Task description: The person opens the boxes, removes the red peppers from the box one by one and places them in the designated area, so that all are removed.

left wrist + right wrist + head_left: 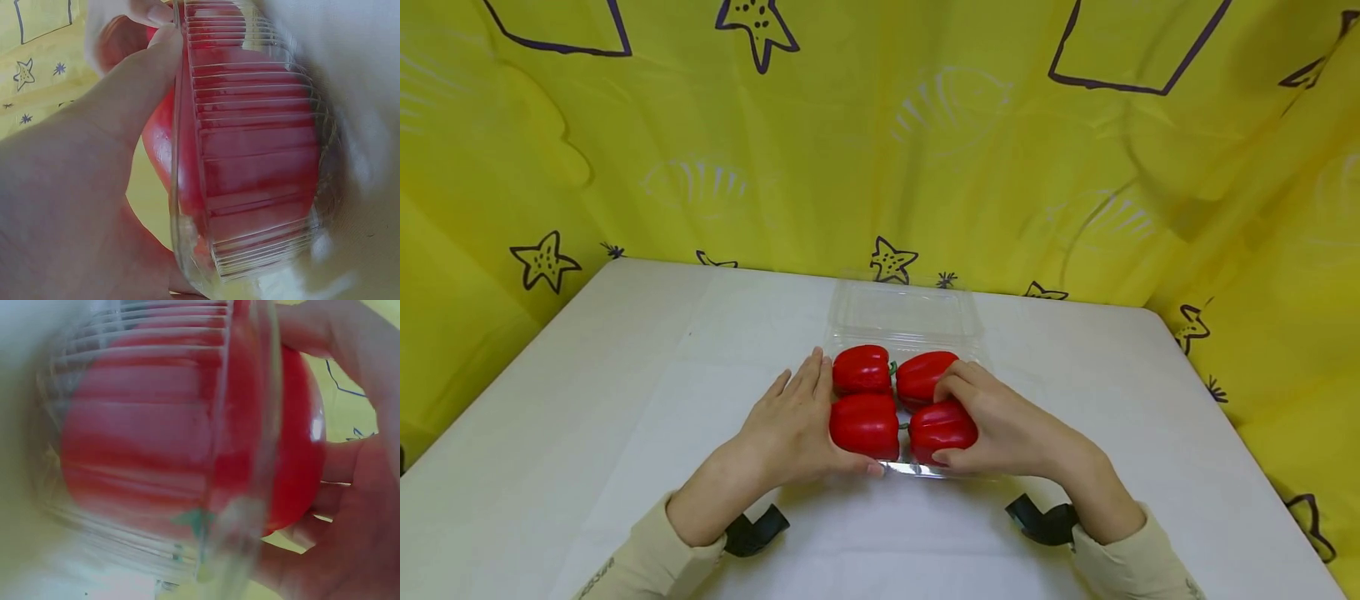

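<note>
Red bell peppers fill a clear plastic clamshell box (917, 471) in two rows: back left (860, 370), back right (921, 377), front left (865, 427) and front right (944, 427). With fingers extended, my left hand (790, 433) lies along the box's left side, its thumb on the front rim. My right hand (1011, 429) grips the front right pepper, thumb at the front and fingers curled over its far side. In the right wrist view that pepper (300, 444) sits partly below the rim, behind the ribbed wall. The left wrist view shows the ribbed front wall (256, 150) before red peppers.
The box's clear lid (904, 310) is folded back flat on the white table (625, 433). A yellow patterned curtain (850, 150) hangs behind the table and along its sides. Black straps (756, 531) show at both wrists.
</note>
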### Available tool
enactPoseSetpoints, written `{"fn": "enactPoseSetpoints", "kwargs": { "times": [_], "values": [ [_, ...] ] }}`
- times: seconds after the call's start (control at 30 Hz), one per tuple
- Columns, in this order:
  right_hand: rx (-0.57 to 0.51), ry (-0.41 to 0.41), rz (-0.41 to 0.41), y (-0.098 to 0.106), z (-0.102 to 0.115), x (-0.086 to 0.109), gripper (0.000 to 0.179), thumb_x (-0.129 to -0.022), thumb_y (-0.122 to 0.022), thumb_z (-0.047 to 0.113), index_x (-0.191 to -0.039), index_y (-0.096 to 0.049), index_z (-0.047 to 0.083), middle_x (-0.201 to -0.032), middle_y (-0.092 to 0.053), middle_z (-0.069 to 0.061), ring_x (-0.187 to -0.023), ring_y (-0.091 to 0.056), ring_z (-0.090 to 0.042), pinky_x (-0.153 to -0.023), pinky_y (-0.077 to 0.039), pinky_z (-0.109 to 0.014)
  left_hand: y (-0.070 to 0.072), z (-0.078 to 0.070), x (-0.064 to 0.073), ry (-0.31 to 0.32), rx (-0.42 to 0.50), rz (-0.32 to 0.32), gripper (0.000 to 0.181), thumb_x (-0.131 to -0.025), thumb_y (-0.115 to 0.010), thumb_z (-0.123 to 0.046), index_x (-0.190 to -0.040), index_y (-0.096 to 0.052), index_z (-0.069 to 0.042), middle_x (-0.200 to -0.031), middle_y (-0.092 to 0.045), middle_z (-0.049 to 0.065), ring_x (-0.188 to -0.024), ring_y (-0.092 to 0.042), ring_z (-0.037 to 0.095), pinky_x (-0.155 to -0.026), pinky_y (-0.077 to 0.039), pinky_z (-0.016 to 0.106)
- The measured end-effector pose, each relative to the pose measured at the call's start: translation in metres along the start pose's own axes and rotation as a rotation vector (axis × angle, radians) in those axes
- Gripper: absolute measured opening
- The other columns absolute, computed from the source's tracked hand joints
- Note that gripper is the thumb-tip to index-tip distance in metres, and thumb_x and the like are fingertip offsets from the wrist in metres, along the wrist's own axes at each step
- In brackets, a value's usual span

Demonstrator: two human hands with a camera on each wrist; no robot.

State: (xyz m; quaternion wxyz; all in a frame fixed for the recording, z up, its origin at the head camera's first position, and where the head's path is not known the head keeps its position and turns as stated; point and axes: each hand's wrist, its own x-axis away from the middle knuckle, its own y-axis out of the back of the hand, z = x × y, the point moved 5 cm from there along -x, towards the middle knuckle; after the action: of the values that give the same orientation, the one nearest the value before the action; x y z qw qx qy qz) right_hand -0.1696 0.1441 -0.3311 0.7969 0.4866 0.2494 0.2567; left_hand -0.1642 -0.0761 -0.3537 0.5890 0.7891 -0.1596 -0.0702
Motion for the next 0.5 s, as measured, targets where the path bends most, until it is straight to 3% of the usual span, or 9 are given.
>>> {"fn": "enactPoseSetpoints", "kwargs": {
  "times": [0.5],
  "values": [
    [-0.214,-0.083,0.084,0.0099,-0.0047,0.0073,0.055,-0.073,-0.084,0.021,-0.116,-0.050,0.019,-0.108,-0.060,0.007,-0.101,-0.058,-0.012,-0.077,-0.057,-0.021,0.0007,-0.0016,0.0009,-0.003,-0.007,0.015,0.135,-0.064,-0.070,-0.081,-0.154,-0.021,0.006,-0.163,-0.021,0.023,-0.151,-0.024,0.038,-0.121,-0.026,0.057]
  ]
}}
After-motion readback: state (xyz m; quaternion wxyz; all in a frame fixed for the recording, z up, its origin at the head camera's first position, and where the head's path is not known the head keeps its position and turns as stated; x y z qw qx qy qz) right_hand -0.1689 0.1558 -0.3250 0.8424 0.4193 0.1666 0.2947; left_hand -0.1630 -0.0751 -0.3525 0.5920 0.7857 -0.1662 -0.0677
